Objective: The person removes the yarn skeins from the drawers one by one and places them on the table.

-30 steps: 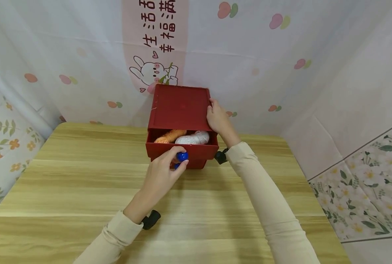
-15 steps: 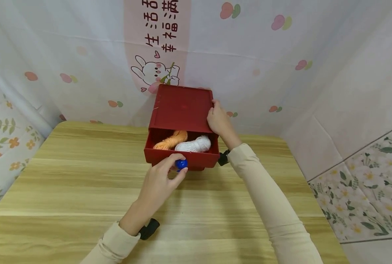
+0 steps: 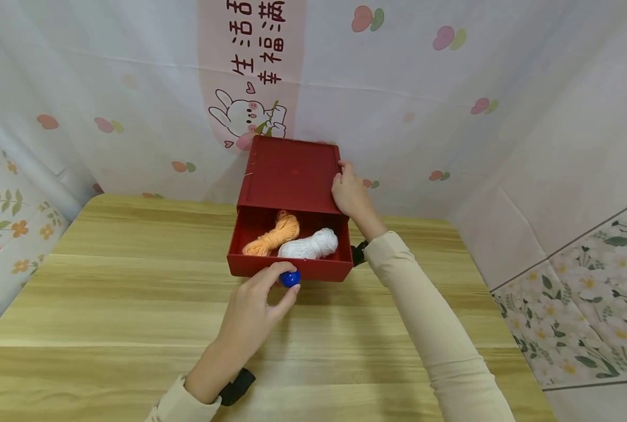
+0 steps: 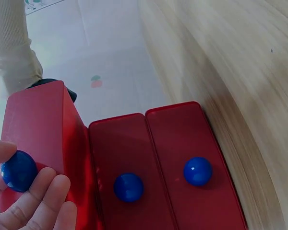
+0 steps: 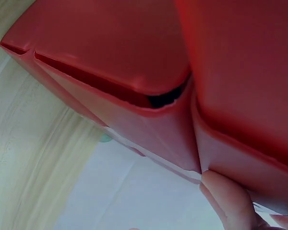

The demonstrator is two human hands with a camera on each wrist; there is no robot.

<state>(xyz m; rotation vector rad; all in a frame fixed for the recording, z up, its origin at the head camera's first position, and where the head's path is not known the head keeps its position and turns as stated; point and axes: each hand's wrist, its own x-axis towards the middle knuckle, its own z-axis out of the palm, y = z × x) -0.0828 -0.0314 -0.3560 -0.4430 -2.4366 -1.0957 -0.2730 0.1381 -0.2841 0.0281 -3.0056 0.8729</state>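
A red drawer cabinet stands at the back of the table, its top drawer pulled well out. My left hand pinches that drawer's round blue knob between thumb and fingers. Inside lie an orange yarn skein and a white yarn skein, side by side. At the cabinet's upper right edge, my right hand grips the casing; its fingers show against the side in the right wrist view. Below, two closed drawers carry blue knobs, a middle knob and a bottom knob.
The wooden table extends in front of the cabinet and to both sides. A printed curtain hangs right behind it. Patterned panels border the table on the right.
The left hand has drawn the top drawer toward the person by its knob, so much more of both yarn skeins shows. The right hand stays at the cabinet's edge.
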